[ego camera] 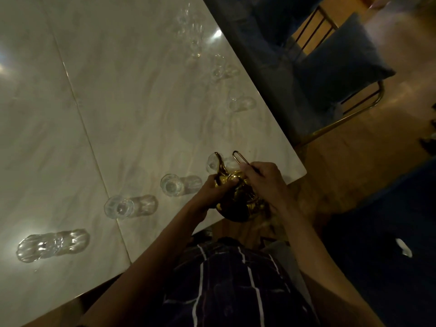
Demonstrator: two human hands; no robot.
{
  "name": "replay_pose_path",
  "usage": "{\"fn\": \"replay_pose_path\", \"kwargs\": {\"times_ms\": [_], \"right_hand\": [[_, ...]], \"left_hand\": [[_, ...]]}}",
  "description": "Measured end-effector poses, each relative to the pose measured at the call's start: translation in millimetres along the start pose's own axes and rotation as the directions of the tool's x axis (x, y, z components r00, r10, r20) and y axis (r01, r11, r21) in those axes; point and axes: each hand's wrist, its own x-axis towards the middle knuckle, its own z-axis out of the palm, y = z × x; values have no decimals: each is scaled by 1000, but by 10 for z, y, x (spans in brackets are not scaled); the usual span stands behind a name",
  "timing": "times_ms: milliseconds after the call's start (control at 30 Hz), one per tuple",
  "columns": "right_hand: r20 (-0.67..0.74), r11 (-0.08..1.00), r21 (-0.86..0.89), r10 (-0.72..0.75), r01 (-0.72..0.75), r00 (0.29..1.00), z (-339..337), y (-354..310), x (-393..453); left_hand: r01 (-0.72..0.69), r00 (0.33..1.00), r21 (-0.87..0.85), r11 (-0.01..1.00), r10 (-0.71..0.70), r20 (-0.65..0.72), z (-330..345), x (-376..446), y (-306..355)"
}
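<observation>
A shiny gold teapot is held at the near edge of the pale marble table, its spout pointing up toward a clear glass. My left hand grips the pot's body near the spout. My right hand pinches the thin gold wire handle, which loops up above the pot. The pot's lower half is dark and partly hidden between my hands.
Several clear glasses stand in a row along the table edges, among them one, another and a third. More glasses line the right edge. A blue chair with gold frame stands beyond on the wooden floor.
</observation>
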Motion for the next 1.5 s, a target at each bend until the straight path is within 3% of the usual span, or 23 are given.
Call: {"fn": "replay_pose_path", "kwargs": {"times_ms": [300, 567, 900, 1233, 1500], "right_hand": [[100, 998, 37, -56, 52, 993, 69, -147, -44], [204, 994, 75, -98, 84, 974, -108, -140, 239], [323, 988, 62, -156, 143, 934, -945, 181, 961], [417, 986, -5, -151, 168, 896, -1794, 553, 1696], [387, 981, -45, -157, 189, 909, -2066, 498, 2238]], "left_hand": [[-35, 997, -46, 998, 31, -75, -179, -24, -158], [-72, 991, -1, 997, 71, -116, -120, -17, 138], [-69, 973, -35, 997, 60, -224, 674, 570, 556], [44, 930, -185, 982, -107, -352, 1497, 1439, 821], [49, 927, -223, 973, -128, -352, 1626, 1908, 1092]]}}
